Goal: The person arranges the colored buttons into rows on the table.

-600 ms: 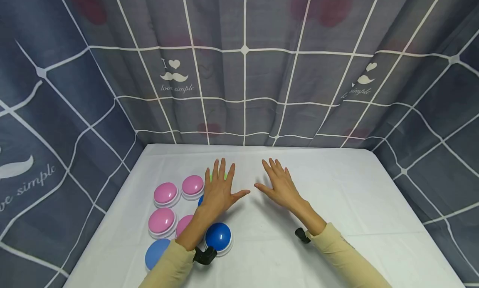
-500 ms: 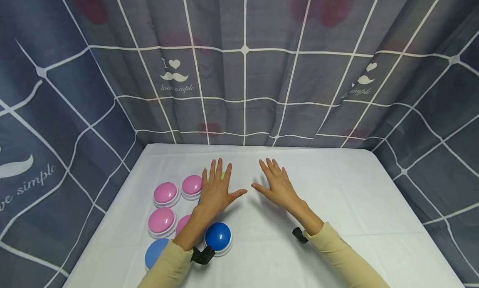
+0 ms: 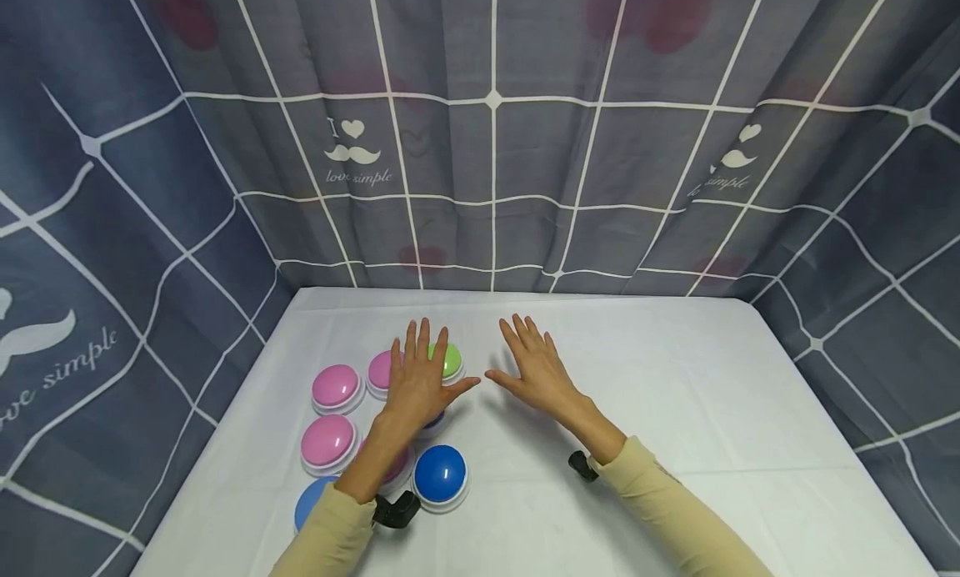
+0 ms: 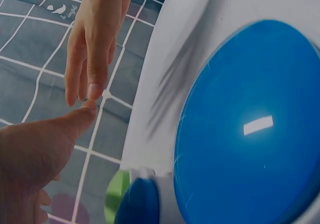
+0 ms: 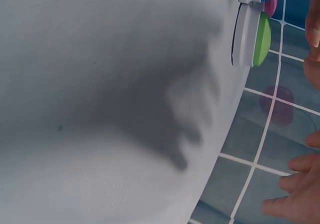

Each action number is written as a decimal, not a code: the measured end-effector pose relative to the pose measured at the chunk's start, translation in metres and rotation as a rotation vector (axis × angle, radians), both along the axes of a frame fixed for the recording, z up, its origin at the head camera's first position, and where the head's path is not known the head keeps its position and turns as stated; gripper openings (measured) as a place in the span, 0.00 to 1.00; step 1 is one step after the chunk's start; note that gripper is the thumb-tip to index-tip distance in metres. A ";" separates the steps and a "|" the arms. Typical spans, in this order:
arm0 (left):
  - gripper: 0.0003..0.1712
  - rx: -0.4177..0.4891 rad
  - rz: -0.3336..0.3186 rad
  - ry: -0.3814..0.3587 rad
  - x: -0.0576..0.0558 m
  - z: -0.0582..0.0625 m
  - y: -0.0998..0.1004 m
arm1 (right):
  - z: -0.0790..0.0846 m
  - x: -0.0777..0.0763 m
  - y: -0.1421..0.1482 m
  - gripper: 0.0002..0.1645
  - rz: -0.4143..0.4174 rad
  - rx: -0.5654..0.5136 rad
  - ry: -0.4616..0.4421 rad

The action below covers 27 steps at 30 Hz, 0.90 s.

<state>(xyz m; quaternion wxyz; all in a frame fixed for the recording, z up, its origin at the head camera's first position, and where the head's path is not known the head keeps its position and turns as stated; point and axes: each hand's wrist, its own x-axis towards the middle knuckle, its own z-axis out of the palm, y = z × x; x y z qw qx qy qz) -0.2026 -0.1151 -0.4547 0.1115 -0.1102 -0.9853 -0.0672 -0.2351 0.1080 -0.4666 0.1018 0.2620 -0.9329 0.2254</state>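
Observation:
My left hand hovers over a group of round dome buttons on white bases, its fingers spread and the thumb pointing right. To its right, my right hand is held over the white table, fingers spread, with nothing in it. The two thumbs point at each other, tips close together. A green button shows beside the left fingers, and a pink button is partly covered by them. Under the left wrist sit a blue button and a half-hidden pink button. Another blue one is mostly hidden beneath the left hand.
Further left stand two pink buttons, one behind the other, and a light blue button partly behind the left sleeve. The white tabletop extends to the right. A grey checked curtain encloses the back and sides.
Both hands have drifted left with fingers still spread. The green button has come into fuller view, and the left hand covers more of the back pink button.

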 end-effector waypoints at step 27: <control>0.52 0.235 -0.088 -0.205 -0.020 -0.010 -0.033 | -0.028 -0.011 -0.051 0.57 0.119 -0.109 -0.176</control>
